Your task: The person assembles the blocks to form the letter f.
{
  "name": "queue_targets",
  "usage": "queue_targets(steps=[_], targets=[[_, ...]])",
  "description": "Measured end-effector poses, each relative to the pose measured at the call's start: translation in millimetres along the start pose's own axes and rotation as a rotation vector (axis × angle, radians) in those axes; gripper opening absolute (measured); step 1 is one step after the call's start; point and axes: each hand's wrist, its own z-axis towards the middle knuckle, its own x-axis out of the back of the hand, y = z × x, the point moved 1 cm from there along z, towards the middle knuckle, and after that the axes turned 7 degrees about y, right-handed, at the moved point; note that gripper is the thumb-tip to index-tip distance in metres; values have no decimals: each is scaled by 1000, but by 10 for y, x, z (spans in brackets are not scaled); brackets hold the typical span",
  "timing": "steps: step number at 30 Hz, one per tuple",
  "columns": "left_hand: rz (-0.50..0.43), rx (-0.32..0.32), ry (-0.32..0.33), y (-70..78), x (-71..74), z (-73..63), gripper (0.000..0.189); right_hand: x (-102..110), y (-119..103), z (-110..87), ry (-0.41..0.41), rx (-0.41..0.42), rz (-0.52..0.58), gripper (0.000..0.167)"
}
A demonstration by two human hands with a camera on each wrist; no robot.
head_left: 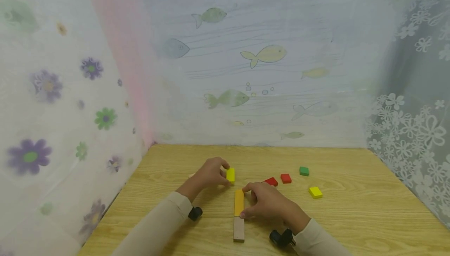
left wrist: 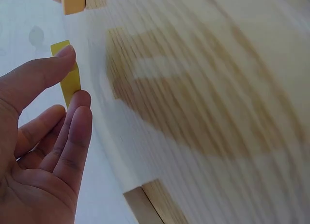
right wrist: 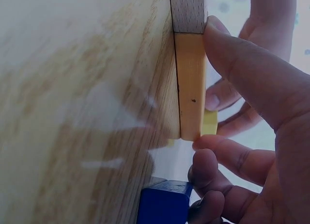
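My left hand (head_left: 212, 173) pinches a yellow block (head_left: 230, 175) between thumb and fingers, close over the table. In the left wrist view that yellow block (left wrist: 71, 83) appears edge-on, between thumb and fingertips. My right hand (head_left: 268, 203) holds an orange block (head_left: 239, 202), thumb at its near end and a fingertip at its far end. The orange block lies end to end with a plain wooden block (head_left: 238, 229), forming a straight row. In the right wrist view a blue block (right wrist: 164, 202) sits beside my lower fingers; the hand hides it in the head view.
Right of the hands lie two red blocks (head_left: 286, 178), a green block (head_left: 304, 171) and another yellow block (head_left: 315, 192). A plain wooden block (left wrist: 145, 204) shows low in the left wrist view. Printed curtains surround the wooden table (head_left: 351, 217) at the back and sides.
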Motion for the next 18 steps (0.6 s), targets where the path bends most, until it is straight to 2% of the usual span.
queue_targets(steps=[8,18], targets=[[9,-18,-2,72,-57,35,51,9,-7,-10,6,4,-2,74],[4,-1,-15,133,-130,50,52,5,-2,-11,10,8,-6,73]])
